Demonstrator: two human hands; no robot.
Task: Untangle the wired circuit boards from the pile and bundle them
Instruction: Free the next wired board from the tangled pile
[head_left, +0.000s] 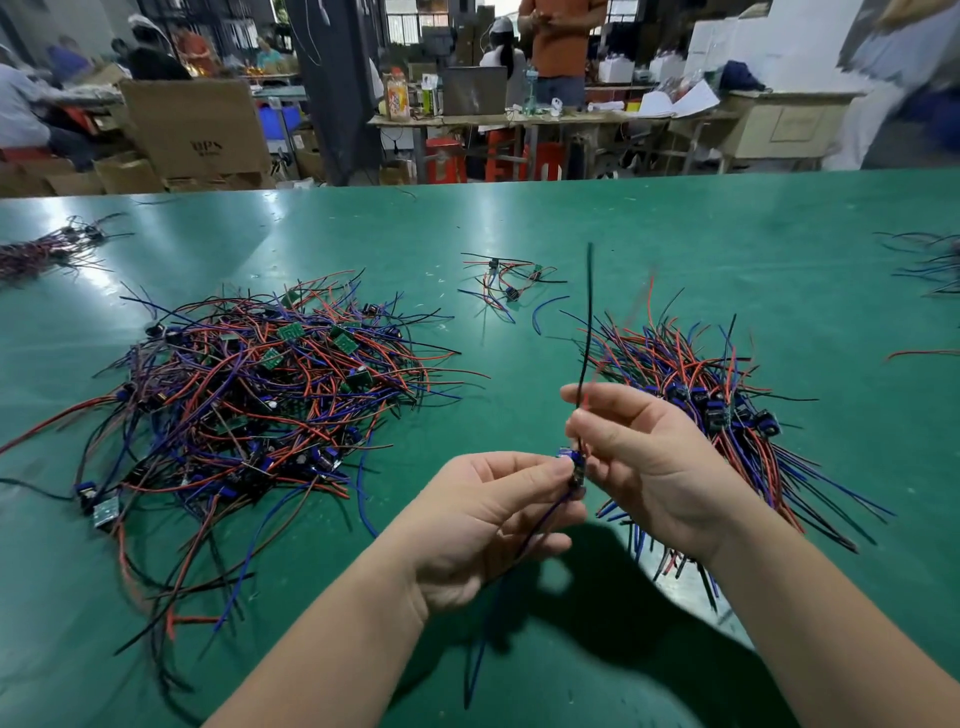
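Note:
A small wired circuit board is held above the green table between both hands. My left hand pinches the board, and its blue and black wires trail down through the palm. My right hand pinches the black wire that stands straight up from the board. A big tangled pile of red, blue and black wires with green boards lies to the left. A sorted bundle with boards lined up side by side lies on the table behind my right hand.
A few loose wired boards lie in the middle of the table. More wire bundles sit at the far left and far right edges. Beyond the table are cardboard boxes, work benches and several people.

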